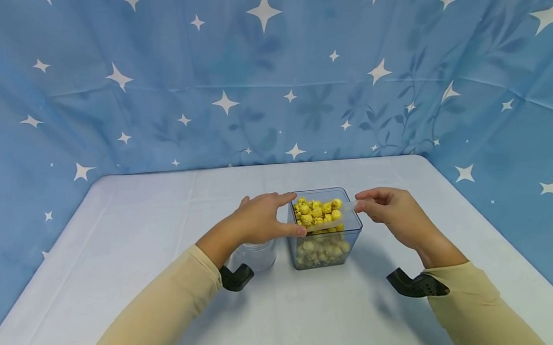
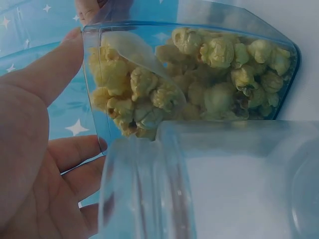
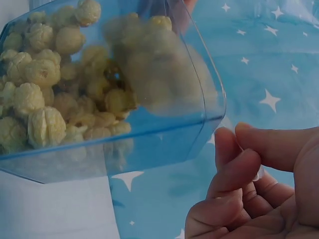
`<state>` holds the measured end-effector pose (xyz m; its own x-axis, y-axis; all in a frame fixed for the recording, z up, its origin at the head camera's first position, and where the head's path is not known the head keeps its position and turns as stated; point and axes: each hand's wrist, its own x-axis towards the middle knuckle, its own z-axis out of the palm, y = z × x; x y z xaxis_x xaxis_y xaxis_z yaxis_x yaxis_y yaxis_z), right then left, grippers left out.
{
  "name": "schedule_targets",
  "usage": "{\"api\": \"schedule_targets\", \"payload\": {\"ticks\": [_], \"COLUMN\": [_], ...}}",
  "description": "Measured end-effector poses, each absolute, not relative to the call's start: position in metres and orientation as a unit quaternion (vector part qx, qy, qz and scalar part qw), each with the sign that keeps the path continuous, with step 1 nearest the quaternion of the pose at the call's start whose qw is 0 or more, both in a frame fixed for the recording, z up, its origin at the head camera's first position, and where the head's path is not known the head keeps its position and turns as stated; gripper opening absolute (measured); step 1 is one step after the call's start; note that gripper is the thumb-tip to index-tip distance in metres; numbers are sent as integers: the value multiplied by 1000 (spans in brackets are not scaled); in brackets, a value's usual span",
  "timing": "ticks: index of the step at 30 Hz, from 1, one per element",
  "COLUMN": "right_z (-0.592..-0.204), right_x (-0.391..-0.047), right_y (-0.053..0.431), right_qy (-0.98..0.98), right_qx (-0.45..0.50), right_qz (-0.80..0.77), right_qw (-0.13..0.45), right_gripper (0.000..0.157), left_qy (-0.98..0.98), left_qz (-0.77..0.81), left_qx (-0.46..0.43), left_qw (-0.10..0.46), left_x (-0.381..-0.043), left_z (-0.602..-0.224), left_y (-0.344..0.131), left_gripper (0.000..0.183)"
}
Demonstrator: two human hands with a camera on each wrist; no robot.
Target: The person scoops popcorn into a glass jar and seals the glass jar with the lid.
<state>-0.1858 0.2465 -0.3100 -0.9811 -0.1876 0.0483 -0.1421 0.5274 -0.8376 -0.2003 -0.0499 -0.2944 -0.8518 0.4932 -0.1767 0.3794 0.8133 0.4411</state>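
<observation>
A clear bluish plastic box (image 1: 321,251) of yellow popcorn (image 1: 314,210) stands on the table. My left hand (image 1: 262,218) spans its left side, thumb at the near rim and forefinger at the far corner, and steadies it. With thumb and fingertips, my right hand (image 1: 393,210) pinches the handle end of a translucent white scoop (image 1: 348,207) at the box's right edge. The scoop's bowl (image 3: 159,69) is down inside among the popcorn. Below my left wrist is a clear jar (image 1: 258,255), close beside the box; its mouth is partly hidden by the hand.
A white cloth covers the table (image 1: 133,244). Behind it and along the sides hangs a blue curtain (image 1: 235,122) with white stars. Dark wrist-camera mounts sit on both wrists, low over the table.
</observation>
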Motion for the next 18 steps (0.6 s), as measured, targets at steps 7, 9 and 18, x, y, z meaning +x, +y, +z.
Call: {"api": "schedule_targets", "payload": {"ticks": [7, 9, 18], "right_z": [-312, -312, -312], "right_x": [-187, -187, -186], "right_y": [253, 255, 261], "right_qy": [861, 858, 819], "right_qx": [-97, -97, -82], "right_qz": [-499, -504, -568], "right_qw": [21, 17, 24], "right_gripper": [39, 39, 37], "left_qy": [939, 938, 937], "left_qz": [208, 210, 221], "left_qx": [234, 236, 234], "left_qw": [142, 140, 135], "left_x": [-200, -200, -201], "left_z": [-296, -297, -300], "left_y": [-49, -49, -50], "left_gripper": [87, 87, 87]}}
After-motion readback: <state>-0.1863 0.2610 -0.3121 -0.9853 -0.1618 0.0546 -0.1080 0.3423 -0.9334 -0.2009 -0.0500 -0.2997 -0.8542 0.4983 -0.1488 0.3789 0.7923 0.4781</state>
